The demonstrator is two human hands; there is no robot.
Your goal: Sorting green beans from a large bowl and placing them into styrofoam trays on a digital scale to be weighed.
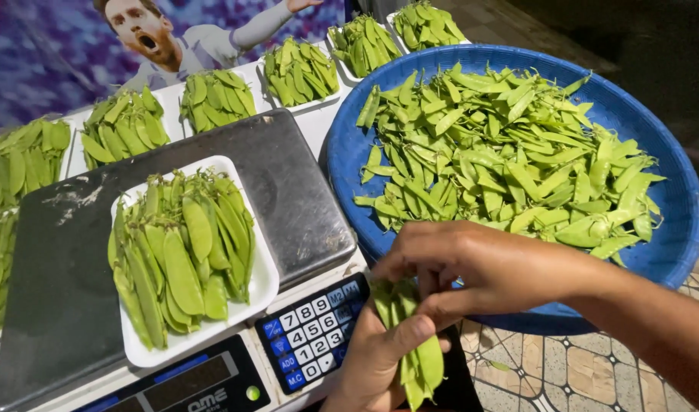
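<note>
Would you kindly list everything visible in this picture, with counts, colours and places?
Scale: one, steel platter, keypad in front, at left.
White tray: one, on the scale, filled with green pea pods.
Filled trays: about seven, green pods, in a row behind the scale; others at the left edge.
Basin: one, blue, at right, holding loose green pods.
Poster: one, purple, behind the trays.
Tiled floor: patterned, lower right.
Left hand: holds a bunch of pods.
Right hand: fingers on that bunch.

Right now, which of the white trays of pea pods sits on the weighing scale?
The tray nearest the hands, resting on the scale's steel platform just above the keypad. The other trays line up on the table behind the scale.
</note>
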